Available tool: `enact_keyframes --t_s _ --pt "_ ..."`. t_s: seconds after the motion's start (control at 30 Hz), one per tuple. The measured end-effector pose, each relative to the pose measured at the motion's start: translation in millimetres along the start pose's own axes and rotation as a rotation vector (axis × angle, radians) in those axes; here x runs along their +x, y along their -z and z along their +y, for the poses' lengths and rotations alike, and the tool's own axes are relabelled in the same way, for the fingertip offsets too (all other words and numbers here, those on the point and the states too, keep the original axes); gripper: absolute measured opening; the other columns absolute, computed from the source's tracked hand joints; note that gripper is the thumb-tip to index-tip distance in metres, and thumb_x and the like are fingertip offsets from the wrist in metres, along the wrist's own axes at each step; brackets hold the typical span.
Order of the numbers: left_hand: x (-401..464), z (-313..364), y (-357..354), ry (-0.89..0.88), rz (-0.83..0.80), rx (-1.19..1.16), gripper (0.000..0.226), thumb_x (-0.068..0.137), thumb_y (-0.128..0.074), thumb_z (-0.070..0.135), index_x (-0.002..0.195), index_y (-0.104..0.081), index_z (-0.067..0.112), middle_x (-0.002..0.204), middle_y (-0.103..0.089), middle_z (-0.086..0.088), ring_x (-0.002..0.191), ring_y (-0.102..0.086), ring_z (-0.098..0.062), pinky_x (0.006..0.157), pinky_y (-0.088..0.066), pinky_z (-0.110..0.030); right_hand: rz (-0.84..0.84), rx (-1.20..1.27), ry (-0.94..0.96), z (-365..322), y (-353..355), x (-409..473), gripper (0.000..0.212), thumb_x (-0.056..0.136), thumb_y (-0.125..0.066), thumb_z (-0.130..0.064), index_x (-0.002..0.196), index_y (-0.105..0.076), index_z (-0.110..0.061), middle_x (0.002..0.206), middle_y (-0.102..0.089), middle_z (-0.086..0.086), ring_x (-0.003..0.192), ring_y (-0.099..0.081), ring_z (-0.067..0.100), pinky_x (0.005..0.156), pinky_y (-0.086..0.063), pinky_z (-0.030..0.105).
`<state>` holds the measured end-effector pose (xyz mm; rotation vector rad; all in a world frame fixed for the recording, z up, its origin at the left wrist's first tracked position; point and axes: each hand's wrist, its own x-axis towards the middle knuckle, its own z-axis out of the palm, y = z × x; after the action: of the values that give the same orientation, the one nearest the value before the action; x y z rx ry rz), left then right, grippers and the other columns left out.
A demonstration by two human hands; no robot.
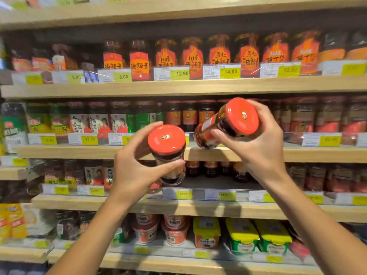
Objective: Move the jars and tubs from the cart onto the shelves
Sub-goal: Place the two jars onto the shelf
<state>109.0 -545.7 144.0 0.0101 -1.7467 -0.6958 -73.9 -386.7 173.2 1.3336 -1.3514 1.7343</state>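
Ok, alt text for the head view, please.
Each hand holds a red-lidded jar before stocked shop shelves: the left hand grips the left jar nearly upright, the right hand tilts the right jar toward the middle shelf.

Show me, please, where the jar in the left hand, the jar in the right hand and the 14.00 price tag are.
Left-hand jar (166,138): head view, on its red lid.
Right-hand jar (242,116): head view, on its red lid.
14.00 price tag (230,72): head view, on its yellow part.
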Motion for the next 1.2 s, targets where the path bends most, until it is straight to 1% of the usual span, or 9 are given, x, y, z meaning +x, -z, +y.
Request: enact_keyframes --t_s 0.13,0.27,0.4,0.57,0.73,0.97,1.07,1.13,1.2 --pt "14.1 6.0 3.3 -0.054 0.035 -0.037 0.084 0.055 -0.092 0.028 0.131 -0.06 0.016 0.126 -0.066 0.011 0.114 -0.064 -0.002 0.097 -0.05 -0.019 0.087 -0.019 0.036 5.3 -12.5 22.4 0.075 0.064 -0.094 -0.04 0.125 -0.059 -0.015 0.114 -0.065 -0.015 0.105 -0.064 0.0 0.092 -0.049 0.021" --pt "24.6 7.7 7.4 -0.083 0.069 -0.045 0.083 0.057 -0.093 0.026 0.132 -0.06 0.016 0.127 -0.066 0.007 0.117 -0.064 -0.009 0.099 -0.053 -0.029 0.09 -0.075 0.036 17.4 -23.8 35.8 0.078 0.062 -0.095 -0.039 0.126 -0.059 -0.014 0.114 -0.067 -0.012 0.103 -0.063 -0.004 0.09 -0.048 0.015" --pt "32.2 7.5 7.9 -0.094 0.097 -0.052 0.083 0.057 -0.093 0.022 0.133 -0.059 0.017 0.124 -0.066 0.012 0.114 -0.065 -0.005 0.095 -0.053 -0.021 0.056 -0.12 0.026 32.5 -33.5 40.6 0.079 0.061 -0.096 -0.037 0.126 -0.058 -0.014 0.11 -0.065 -0.016 0.097 -0.059 -0.015 0.084 -0.042 0.005" --pt "40.0 3.1 8.9 -0.104 0.117 -0.058 0.083 0.058 -0.093 0.016 0.134 -0.058 0.015 0.125 -0.065 0.011 0.116 -0.064 -0.005 0.095 -0.052 -0.02 -0.042 -0.154 0.026 50.7 -40.3 46.5 0.079 0.062 -0.095 -0.035 0.128 -0.056 -0.015 0.112 -0.068 -0.007 0.098 -0.065 0.004 0.082 -0.043 0.004" --pt "45.9 -2.8 7.9 -0.126 0.153 -0.029 0.083 0.06 -0.093 0.019 0.135 -0.057 0.016 0.129 -0.064 0.005 0.119 -0.062 -0.008 0.098 -0.051 -0.022 -0.141 -0.222 0.004 65.5 -45.8 46.5 0.076 0.063 -0.093 -0.04 0.126 -0.056 -0.021 0.108 -0.065 -0.014 0.096 -0.063 0.002 0.082 -0.045 0.004" --pt "55.8 -7.4 0.1 -0.173 0.193 0.0 0.082 0.064 -0.092 0.018 0.136 -0.054 0.011 0.131 -0.061 0.002 0.122 -0.06 -0.011 0.1 -0.051 -0.025 -0.171 -0.381 -0.192 77.7 -52.9 70.4 0.062 0.06 -0.086 -0.062 0.098 -0.069 -0.017 0.086 -0.071 -0.011 0.081 -0.068 0.009 0.074 -0.058 0.03" --pt "62.0 -7.9 -3.9 -0.189 0.216 -0.01 0.08 0.067 -0.091 0.018 0.137 -0.053 0.009 0.131 -0.06 0.002 0.123 -0.059 -0.012 0.1 -0.051 -0.026 -0.186 -0.517 -0.257 81.0 -58.4 83.5 0.061 0.06 -0.079 -0.07 0.064 -0.063 -0.011 0.057 -0.065 -0.004 0.056 -0.064 0.014 0.057 -0.057 0.042" --pt "66.4 -10.4 -6.1 -0.194 0.224 -0.009 0.08 0.067 -0.092 0.018 0.136 -0.053 0.007 0.131 -0.06 0.0 0.124 -0.059 -0.014 0.101 -0.051 -0.028 -0.216 -0.576 -0.305 77.6 -61.1 88.6 0.067 0.065 -0.079 -0.068 0.049 -0.049 -0.011 0.045 -0.054 -0.001 0.045 -0.055 0.018 0.051 -0.05 0.04" --pt "70.1 -12.7 -7.9 -0.195 0.23 0.004 0.081 0.067 -0.092 0.019 0.137 -0.052 0.007 0.131 -0.06 0.001 0.124 -0.059 -0.013 0.101 -0.051 -0.027 -0.251 -0.612 -0.339 74.9 -62.0 93.4 0.066 0.069 -0.076 -0.07 0.051 -0.046 -0.014 0.044 -0.05 -0.003 0.045 -0.052 0.017 0.048 -0.043 0.033"
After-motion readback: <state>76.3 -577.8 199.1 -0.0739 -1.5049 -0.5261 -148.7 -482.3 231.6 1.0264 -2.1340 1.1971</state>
